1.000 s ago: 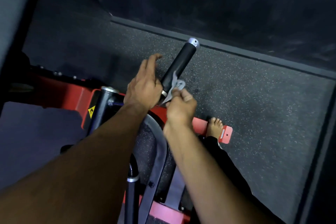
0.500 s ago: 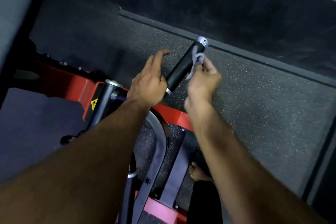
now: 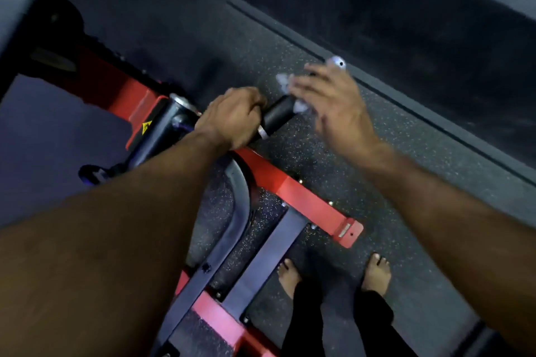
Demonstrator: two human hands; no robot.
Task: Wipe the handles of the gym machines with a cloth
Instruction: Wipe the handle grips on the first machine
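Head view | left grip (image 3: pixel 232 117) clamped on cylindrical black handle (image 3: pixel 277 116) | right grip (image 3: pixel 333 101) pressing crumpled cloth (image 3: pixel 298 106), fingers blurred

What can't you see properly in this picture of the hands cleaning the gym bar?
- Head view: the far half of the black cylindrical rubber handle is hidden behind the right hand.
- The pale grey cloth is smeared by motion blur, so its shape and the hand's grip on it are unclear.
- The handle's base is covered by the left hand.
- The red metal machine frame is cut off by the bottom edge.
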